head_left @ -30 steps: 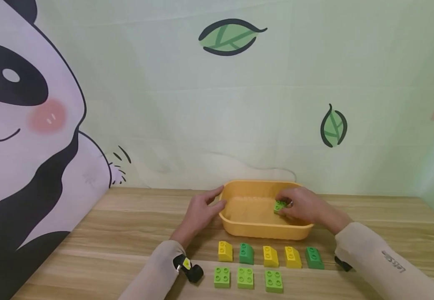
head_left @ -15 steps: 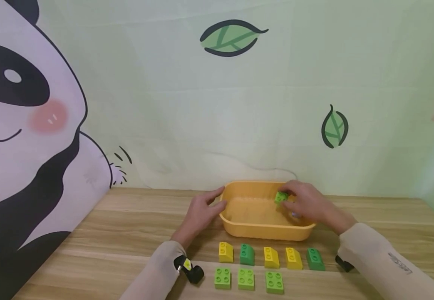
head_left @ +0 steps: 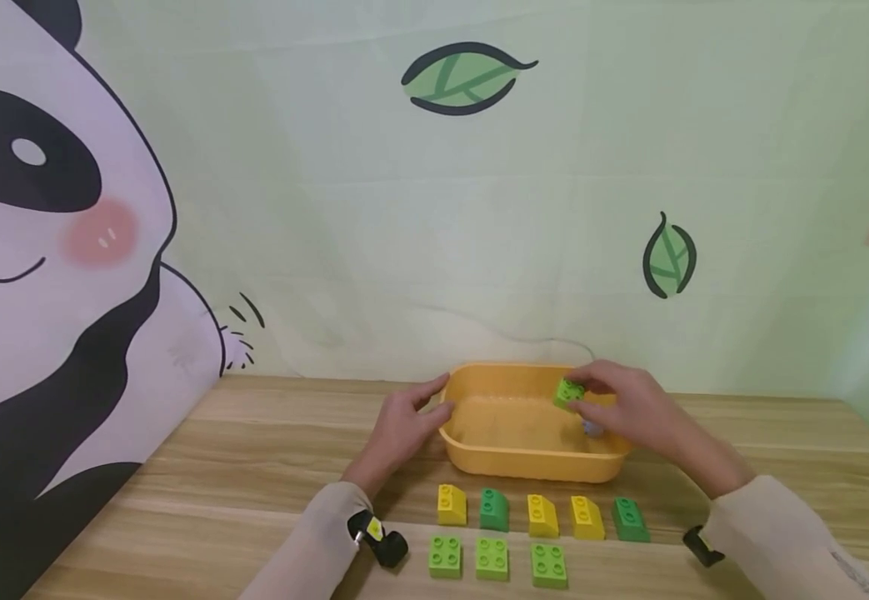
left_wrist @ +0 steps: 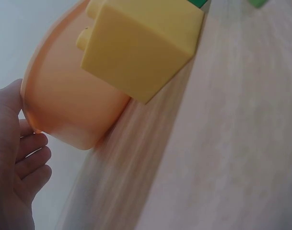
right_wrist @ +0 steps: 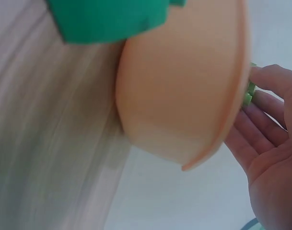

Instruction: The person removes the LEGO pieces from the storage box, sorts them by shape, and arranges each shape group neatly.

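My right hand (head_left: 636, 408) pinches a lime-green toy brick (head_left: 567, 393) between thumb and fingers, above the right part of the orange-yellow plastic tub (head_left: 531, 465). In the right wrist view, the tub's rim partly hides that brick (right_wrist: 249, 96). With thumb and fingers at the tub's left end, my left hand (head_left: 404, 429) holds the rim; in the left wrist view its other fingers (left_wrist: 33, 163) are curled beside the tub wall. A small bluish piece (head_left: 592, 427) shows inside the tub beneath my right hand.
Before the tub stands a row of sloped bricks: yellow (head_left: 451, 505), green (head_left: 493, 510), more yellow (head_left: 587, 517) and green (head_left: 631, 519). Nearer lie three lime-green bricks (head_left: 491, 557) on the wooden table (head_left: 254, 467). A printed cloth backdrop (head_left: 329, 250) rises behind.
My right hand has lifted the lime-green brick from low in the tub up toward its back right rim, then drawn slightly right. My left hand has stayed on the tub's left end.
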The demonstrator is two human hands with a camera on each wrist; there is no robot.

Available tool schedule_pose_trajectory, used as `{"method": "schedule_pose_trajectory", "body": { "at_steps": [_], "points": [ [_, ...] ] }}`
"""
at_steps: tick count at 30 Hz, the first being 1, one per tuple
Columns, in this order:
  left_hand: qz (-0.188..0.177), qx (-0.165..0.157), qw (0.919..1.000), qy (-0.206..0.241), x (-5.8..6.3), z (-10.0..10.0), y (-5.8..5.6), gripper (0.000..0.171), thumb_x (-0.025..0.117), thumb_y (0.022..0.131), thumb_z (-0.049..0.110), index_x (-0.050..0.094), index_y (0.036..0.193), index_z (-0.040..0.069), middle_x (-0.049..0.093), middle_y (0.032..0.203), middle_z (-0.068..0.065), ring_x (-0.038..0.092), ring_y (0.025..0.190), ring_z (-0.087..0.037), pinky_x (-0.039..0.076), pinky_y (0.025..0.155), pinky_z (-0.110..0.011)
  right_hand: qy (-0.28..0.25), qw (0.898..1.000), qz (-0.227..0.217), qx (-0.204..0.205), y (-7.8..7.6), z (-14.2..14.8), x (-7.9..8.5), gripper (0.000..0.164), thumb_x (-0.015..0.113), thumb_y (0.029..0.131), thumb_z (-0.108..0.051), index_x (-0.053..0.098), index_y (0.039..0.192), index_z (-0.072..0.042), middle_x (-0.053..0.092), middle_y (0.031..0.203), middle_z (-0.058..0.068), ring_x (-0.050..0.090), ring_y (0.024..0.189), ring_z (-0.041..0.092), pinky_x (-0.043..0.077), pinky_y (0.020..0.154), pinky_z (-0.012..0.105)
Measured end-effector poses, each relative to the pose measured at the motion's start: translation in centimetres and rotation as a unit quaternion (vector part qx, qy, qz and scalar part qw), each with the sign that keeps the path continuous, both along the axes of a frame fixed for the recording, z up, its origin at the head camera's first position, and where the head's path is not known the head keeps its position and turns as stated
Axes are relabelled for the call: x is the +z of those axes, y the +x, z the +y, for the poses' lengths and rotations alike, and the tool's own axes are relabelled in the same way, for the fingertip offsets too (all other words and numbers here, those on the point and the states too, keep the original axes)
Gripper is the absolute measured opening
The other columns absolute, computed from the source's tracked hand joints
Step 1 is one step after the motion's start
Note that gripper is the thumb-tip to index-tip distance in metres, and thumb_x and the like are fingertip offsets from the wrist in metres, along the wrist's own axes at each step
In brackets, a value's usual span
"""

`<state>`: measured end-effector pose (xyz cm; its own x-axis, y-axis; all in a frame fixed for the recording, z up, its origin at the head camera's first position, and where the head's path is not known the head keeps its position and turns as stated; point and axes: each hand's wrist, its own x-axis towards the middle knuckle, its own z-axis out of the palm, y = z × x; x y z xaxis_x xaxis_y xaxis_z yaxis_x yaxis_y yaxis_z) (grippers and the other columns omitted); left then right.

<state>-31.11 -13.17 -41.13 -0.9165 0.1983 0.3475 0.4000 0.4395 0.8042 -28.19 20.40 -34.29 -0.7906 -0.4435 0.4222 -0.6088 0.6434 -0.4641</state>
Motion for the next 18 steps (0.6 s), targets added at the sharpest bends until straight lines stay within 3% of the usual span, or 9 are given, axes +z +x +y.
{"method": "schedule_pose_trajectory", "body": {
  "at_steps": [10, 18],
  "points": [
    [0.007, -0.001, 1.0, 0.0, -0.1, 0.0, -0.1, 0.049, 0.07, 0.101, 0.021, 0.063, 0.147, 0.006, 0.06, 0.15, -0.008, 0.058, 0.137, -0.036, 0.048, 0.114, -0.05, -0.008, 0.999, 0.034, 0.018, 2.9, 0.2, 0.2, 0.03, 0.08, 0.094, -0.007, 0.074, 0.124, -0.005, 0.076, 0.12, 0.006, 0.073, 0.107, 0.029, 0.062, 0.091, 0.051],
    [0.008, 0.0, 0.9999, -0.007, -0.2, -0.1, -0.1, 0.049, 0.07, 0.102, 0.024, 0.063, 0.148, 0.007, 0.06, 0.15, -0.008, 0.058, 0.137, -0.036, 0.048, 0.113, -0.051, -0.012, 0.996, 0.077, 0.053, 4.7, 0.3, 0.2, 0.031, 0.083, 0.089, -0.002, 0.077, 0.119, -0.007, 0.077, 0.114, -0.001, 0.072, 0.097, 0.015, 0.065, 0.083, 0.036]
  ]
}}
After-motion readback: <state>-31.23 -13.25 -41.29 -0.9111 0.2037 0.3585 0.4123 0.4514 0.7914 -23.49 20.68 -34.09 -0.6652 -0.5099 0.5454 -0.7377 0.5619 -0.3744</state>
